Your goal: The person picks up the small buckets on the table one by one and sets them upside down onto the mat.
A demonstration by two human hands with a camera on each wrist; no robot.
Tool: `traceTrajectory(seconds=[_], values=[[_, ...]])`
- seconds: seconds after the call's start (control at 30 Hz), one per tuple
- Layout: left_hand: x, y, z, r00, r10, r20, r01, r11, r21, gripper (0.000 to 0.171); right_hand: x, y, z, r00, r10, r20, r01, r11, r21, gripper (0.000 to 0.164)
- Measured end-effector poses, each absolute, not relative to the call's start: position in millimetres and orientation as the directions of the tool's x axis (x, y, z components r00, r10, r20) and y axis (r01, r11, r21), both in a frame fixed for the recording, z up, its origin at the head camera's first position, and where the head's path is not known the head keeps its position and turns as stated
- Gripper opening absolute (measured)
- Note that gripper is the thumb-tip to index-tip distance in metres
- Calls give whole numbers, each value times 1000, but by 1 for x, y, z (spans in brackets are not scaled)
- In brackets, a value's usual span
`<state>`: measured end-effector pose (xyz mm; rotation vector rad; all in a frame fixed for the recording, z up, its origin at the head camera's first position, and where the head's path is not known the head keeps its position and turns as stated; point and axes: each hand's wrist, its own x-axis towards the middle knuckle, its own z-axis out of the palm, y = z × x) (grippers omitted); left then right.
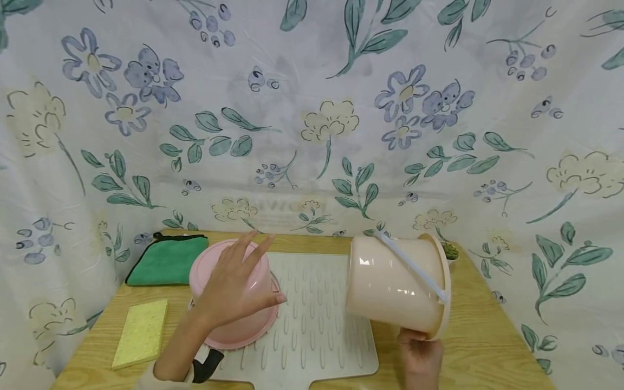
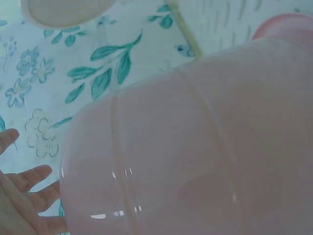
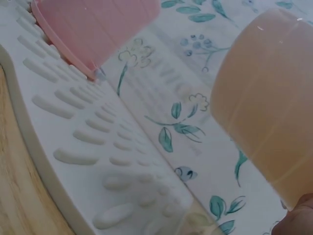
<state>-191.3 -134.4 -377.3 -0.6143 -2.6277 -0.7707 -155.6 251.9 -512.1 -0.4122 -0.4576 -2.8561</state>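
In the head view my left hand (image 1: 229,292) is over the pink bucket (image 1: 260,277), which stands upside down on a white ridged board (image 1: 317,309). The fingers and thumb are spread; the left wrist view shows fingertips right at the bucket's base. On the right, my right hand (image 1: 421,355) grips a peach-coloured bucket (image 1: 390,281) from below, near its rim. That bucket is tipped on its side, mouth to the right, with a pale blue handle (image 1: 414,265) across it. A right fingertip (image 3: 298,218) shows against its wall in the right wrist view.
Left of the board lie a yellow sponge (image 1: 140,333) and a green zipped pouch (image 1: 168,260). A small potted plant (image 1: 450,251) stands behind the peach bucket. A floral curtain (image 1: 292,162) hangs along the back and sides of the wooden table (image 1: 478,336).
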Motion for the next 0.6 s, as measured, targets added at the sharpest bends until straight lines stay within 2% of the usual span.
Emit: traceTrajectory(seconds=[0.13,0.27,0.6], values=[[-186,-129,-378,-877,297,377,463,730,503,106,-154,247,-515,-929,-183,323,274,-924,265,22],[-182,-124,-380,-873,308,377,478,691,542,104,-154,243,-515,-914,-193,356,292,-924,249,24],[-178,-112,-383,-848,343,404,524,654,546,105,-151,234,-519,-888,-198,415,321,-913,251,16]])
